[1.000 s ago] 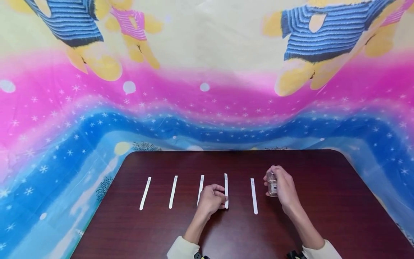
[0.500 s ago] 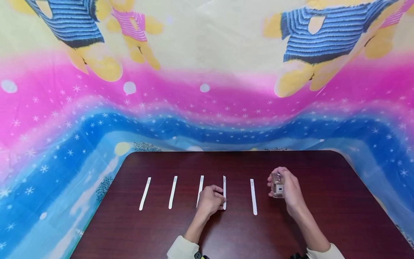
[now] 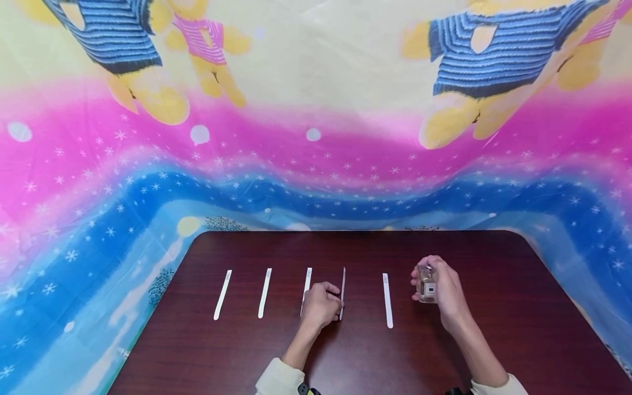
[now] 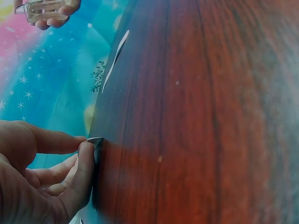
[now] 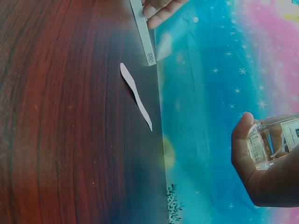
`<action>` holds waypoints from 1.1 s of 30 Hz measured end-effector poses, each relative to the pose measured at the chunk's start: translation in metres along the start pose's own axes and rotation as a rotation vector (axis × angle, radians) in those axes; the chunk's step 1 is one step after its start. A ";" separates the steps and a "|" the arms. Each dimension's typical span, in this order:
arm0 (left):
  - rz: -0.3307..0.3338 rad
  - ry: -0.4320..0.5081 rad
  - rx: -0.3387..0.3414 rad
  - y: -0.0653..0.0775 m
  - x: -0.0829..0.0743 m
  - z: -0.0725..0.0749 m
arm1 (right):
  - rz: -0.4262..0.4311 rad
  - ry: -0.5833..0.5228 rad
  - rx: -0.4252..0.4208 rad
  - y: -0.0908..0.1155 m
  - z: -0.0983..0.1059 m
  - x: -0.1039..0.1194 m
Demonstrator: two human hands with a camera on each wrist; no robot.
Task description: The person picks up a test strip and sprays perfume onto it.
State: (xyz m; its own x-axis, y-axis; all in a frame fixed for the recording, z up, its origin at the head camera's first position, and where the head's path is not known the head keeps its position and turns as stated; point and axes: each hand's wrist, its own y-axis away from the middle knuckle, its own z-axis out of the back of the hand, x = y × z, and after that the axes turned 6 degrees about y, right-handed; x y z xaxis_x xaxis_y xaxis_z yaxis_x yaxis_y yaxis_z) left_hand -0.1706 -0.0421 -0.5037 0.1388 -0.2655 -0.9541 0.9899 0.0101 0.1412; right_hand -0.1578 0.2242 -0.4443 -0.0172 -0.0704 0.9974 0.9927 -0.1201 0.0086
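My left hand (image 3: 322, 304) pinches a white scent test strip (image 3: 343, 285) between thumb and index finger. That strip (image 5: 144, 35) shows small lettering at its far end in the right wrist view, while in the head view it stands nearly edge-on. At the right, a clear glass perfume bottle (image 3: 427, 284) with a pale label is in the grip of my right hand (image 3: 446, 291), raised off the table. The bottle's glass (image 5: 268, 147) fills the right edge of the right wrist view. Between the hands lies another strip (image 3: 387, 300), slightly curved.
More white strips lie in a row to the left: a far left one (image 3: 223, 294), a second (image 3: 265, 293), and a third (image 3: 307, 280) partly behind my left hand. The dark wood table (image 3: 237, 356) meets a patterned cloth backdrop (image 3: 316, 181) at its far edge.
The pinched strip has turned from showing its flat face to nearly edge-on. My right hand has moved slightly right with the perfume bottle. The left hand stays in almost the same place.
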 end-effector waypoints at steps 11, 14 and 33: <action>-0.046 -0.154 -0.057 0.000 0.000 0.000 | 0.008 -0.005 -0.004 0.002 0.007 -0.001; -0.028 -0.096 -0.047 0.002 -0.003 -0.001 | 0.005 -0.008 -0.008 0.002 0.009 -0.001; 0.039 0.116 0.066 0.014 -0.019 -0.053 | -0.004 -0.002 -0.011 0.005 0.019 0.000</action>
State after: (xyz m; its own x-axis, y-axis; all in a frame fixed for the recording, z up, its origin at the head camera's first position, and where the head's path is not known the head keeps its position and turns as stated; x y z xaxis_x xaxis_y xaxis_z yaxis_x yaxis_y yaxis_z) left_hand -0.1580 0.0143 -0.4975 0.1830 -0.1534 -0.9711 0.9803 -0.0466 0.1921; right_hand -0.1502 0.2427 -0.4429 -0.0205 -0.0679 0.9975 0.9913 -0.1311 0.0114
